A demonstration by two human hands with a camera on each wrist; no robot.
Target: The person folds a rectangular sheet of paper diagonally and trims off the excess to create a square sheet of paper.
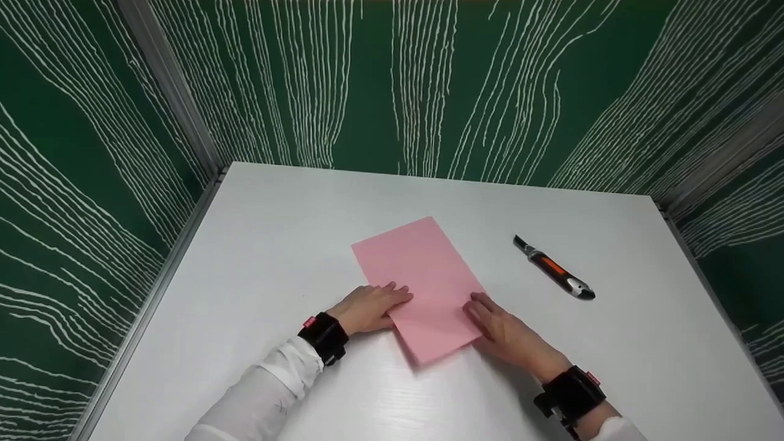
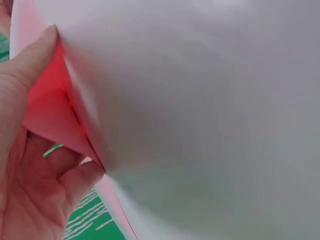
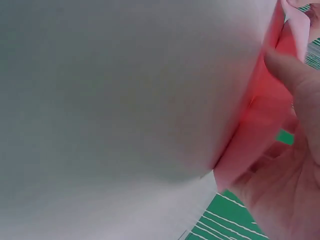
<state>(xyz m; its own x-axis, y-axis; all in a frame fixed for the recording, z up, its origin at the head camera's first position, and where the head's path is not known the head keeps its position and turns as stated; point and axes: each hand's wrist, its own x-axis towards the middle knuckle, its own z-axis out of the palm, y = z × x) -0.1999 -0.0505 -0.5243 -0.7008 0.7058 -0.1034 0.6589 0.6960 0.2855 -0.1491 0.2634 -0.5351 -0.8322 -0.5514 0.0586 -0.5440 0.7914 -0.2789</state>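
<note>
Tabletop (image 1: 275, 214), pink paper (image 1: 422, 275), long axis slanting far-left

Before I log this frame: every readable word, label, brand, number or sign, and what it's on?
None legible.
Red tag on left wrist strap: any print too small to read.
Red tag on right wrist strap: same.
Small dark mark on left sleeve: unreadable.
Utility knife: no readable text.
Pink paper: none visible.

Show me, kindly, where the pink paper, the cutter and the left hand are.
Pink paper (image 1: 436, 285), head view: middle of its upper surface.
Cutter (image 1: 552, 266), head view: orange strip on its handle.
Left hand (image 1: 369, 307), head view: its back.
</note>
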